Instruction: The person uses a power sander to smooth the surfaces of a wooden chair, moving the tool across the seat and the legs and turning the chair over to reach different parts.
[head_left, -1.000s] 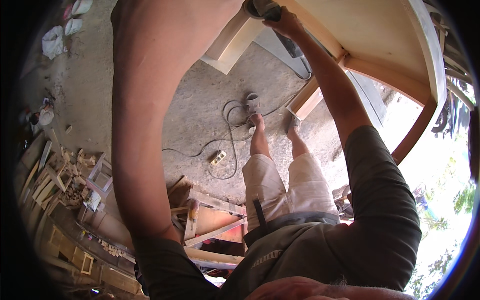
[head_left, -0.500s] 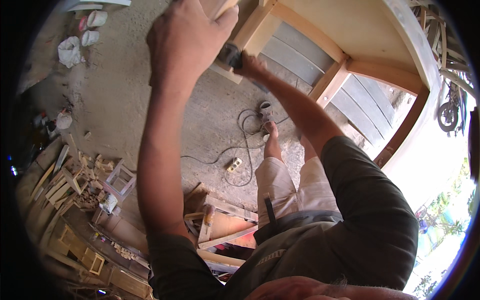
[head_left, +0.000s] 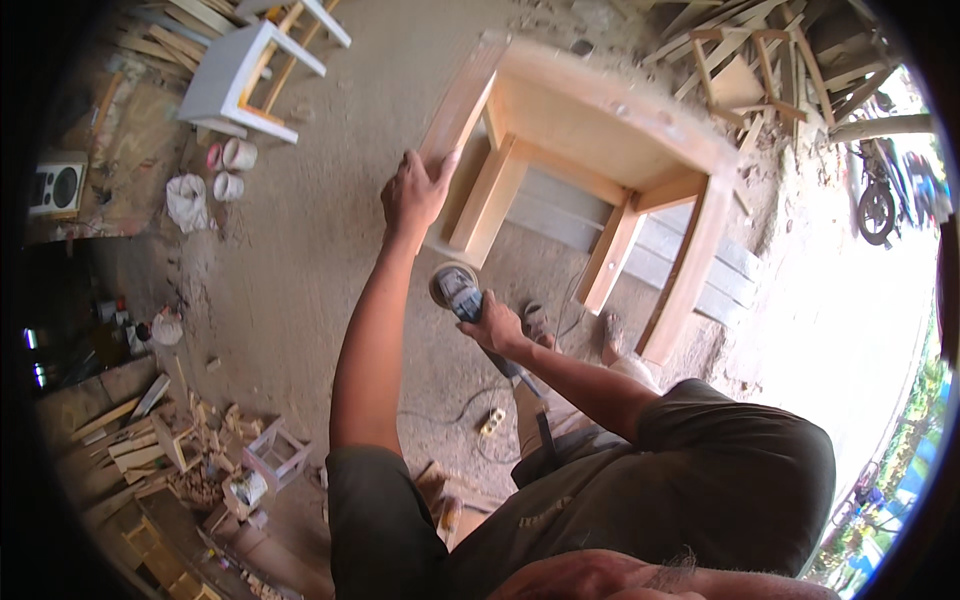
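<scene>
A wooden furniture frame (head_left: 625, 110), with a pale inner panel, rails and short legs, stands tilted in front of me. My left hand (head_left: 413, 195) is closed around its left rail, thumb on the inner side. In my right hand (head_left: 492, 325) is a blue-grey angle grinder (head_left: 464, 298) with a round disc at its head. The disc sits just below the end of the frame's left inner leg (head_left: 488, 205); whether they touch I cannot tell. Grey boards (head_left: 555, 210) lie beneath the frame.
A power cord and a pale socket block (head_left: 492, 422) lie by my feet. Wood offcuts (head_left: 190, 455) are heaped at the lower left. A white stool-like piece (head_left: 235, 80) stands at the far left, near several small buckets (head_left: 238, 154). Scrap wood (head_left: 750, 75) and a motorbike wheel (head_left: 877, 212) are at the right.
The view has shifted, showing more of the frame and floor. Both hands and the grinder appear lower in the picture and farther from the camera. Each hand keeps its hold.
</scene>
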